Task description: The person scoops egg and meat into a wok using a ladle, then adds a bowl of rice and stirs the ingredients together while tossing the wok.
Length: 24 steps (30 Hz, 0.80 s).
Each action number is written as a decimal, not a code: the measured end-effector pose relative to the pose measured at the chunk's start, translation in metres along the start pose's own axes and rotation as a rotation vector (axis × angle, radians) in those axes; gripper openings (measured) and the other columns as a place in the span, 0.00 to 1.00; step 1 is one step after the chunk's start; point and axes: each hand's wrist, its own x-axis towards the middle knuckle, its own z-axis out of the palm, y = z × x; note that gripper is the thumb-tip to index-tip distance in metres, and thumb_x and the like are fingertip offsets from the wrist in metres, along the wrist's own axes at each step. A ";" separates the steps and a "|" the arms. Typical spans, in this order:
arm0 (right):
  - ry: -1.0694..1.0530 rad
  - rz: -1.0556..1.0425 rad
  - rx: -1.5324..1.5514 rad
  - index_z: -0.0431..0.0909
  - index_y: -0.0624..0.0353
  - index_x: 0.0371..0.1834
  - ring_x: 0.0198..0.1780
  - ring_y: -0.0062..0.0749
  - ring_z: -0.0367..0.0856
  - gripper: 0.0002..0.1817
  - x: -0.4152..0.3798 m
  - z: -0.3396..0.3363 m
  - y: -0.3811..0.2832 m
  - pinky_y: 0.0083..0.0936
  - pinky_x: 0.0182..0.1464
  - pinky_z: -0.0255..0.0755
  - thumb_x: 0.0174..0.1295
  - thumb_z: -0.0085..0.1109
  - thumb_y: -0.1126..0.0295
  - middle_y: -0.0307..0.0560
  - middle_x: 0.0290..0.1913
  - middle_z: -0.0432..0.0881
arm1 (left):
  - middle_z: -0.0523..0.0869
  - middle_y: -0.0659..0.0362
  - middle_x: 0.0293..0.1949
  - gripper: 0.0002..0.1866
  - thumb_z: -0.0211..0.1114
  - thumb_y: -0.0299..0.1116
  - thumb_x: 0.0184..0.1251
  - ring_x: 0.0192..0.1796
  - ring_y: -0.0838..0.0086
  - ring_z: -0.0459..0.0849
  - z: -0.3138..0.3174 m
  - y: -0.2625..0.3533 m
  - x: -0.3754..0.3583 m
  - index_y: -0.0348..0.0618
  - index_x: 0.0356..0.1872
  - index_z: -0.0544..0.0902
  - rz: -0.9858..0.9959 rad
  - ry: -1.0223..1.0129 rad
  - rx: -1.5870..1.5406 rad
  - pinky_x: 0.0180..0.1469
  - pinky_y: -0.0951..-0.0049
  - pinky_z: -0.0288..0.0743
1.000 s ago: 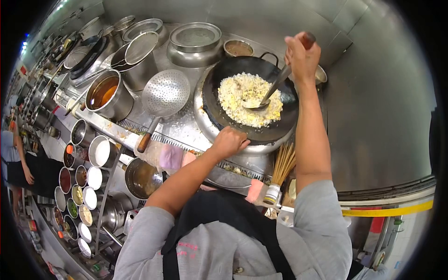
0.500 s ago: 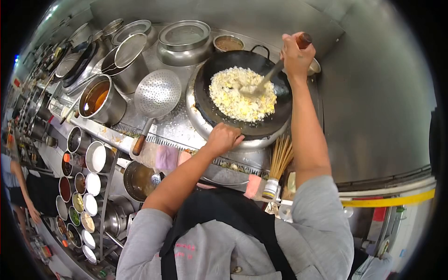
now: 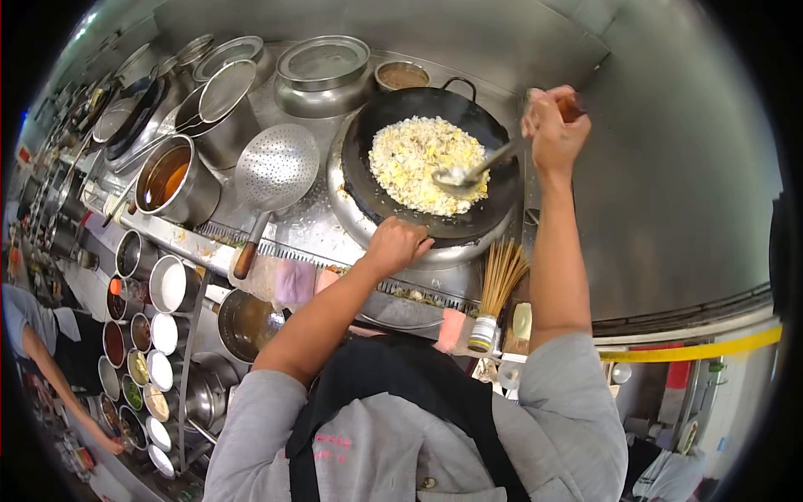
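Note:
A dark wok (image 3: pixel 473 113) sits on a round metal burner ring and holds fried rice (image 3: pixel 418 151) with yellow bits of egg. My left hand (image 3: pixel 397 245) is closed at the wok's near edge, where a handle, if any, is hidden under the fingers. Above the right side of the wok, my right hand (image 3: pixel 555 134) grips the wooden handle end of a ladle (image 3: pixel 495 159). The ladle slants down to the left, and its bowl rests in the right part of the rice with some rice in it.
Left of the wok lie a perforated skimmer (image 3: pixel 277 167) and a pot of brown liquid (image 3: pixel 180 186). Several ingredient containers (image 3: pixel 173 284) stand lower left, near a co-worker's arm (image 3: pixel 71 397). Thin sticks (image 3: pixel 502 280) stand in a can by the counter edge. A metal wall (image 3: pixel 669 184) rises at right.
My right hand has moved right and down, tilting the ladle flatter, with its bowl lower in the rice. My left hand stays at the wok's edge. The co-worker's arm reaches further right.

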 end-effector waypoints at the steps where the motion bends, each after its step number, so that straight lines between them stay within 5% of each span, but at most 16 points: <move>1: -0.043 0.005 0.064 0.69 0.59 0.27 0.15 0.18 0.66 0.12 0.005 -0.003 0.001 0.23 0.18 0.63 0.64 0.64 0.77 0.35 0.16 0.68 | 0.86 0.53 0.24 0.15 0.68 0.45 0.67 0.32 0.57 0.87 0.000 -0.002 0.002 0.45 0.27 0.84 0.005 -0.001 -0.007 0.42 0.58 0.76; 8: 0.011 -0.036 0.002 0.69 0.59 0.25 0.15 0.19 0.65 0.12 -0.022 -0.015 -0.073 0.22 0.18 0.62 0.64 0.61 0.79 0.35 0.18 0.66 | 0.87 0.52 0.25 0.15 0.68 0.45 0.67 0.31 0.57 0.86 -0.001 -0.003 0.002 0.45 0.27 0.84 -0.006 0.022 -0.001 0.43 0.59 0.75; 12: 0.086 0.003 0.101 0.67 0.58 0.27 0.14 0.18 0.61 0.12 -0.014 -0.018 -0.024 0.23 0.17 0.61 0.63 0.60 0.80 0.35 0.16 0.64 | 0.86 0.52 0.25 0.16 0.67 0.45 0.67 0.32 0.57 0.86 0.002 0.000 -0.002 0.45 0.26 0.83 0.000 -0.006 -0.012 0.43 0.59 0.75; 18: 0.028 0.032 0.093 0.68 0.58 0.27 0.15 0.17 0.64 0.12 -0.032 0.028 -0.058 0.22 0.19 0.63 0.63 0.62 0.79 0.34 0.17 0.67 | 0.86 0.53 0.24 0.16 0.67 0.45 0.67 0.31 0.57 0.86 -0.004 -0.002 0.003 0.45 0.25 0.82 -0.004 0.010 -0.009 0.43 0.59 0.75; 20: -0.024 0.064 0.100 0.68 0.58 0.27 0.16 0.16 0.67 0.12 -0.022 0.032 -0.013 0.19 0.18 0.62 0.64 0.63 0.77 0.36 0.18 0.71 | 0.86 0.53 0.24 0.16 0.67 0.45 0.67 0.32 0.57 0.86 -0.003 0.001 0.003 0.45 0.25 0.82 -0.001 -0.006 -0.017 0.43 0.58 0.75; 24: -0.089 -0.085 0.148 0.69 0.57 0.27 0.15 0.16 0.67 0.12 0.004 0.049 -0.036 0.19 0.18 0.62 0.64 0.64 0.76 0.35 0.17 0.71 | 0.86 0.52 0.24 0.17 0.68 0.45 0.67 0.32 0.57 0.86 0.000 -0.005 0.003 0.44 0.24 0.81 0.007 0.044 -0.006 0.42 0.58 0.75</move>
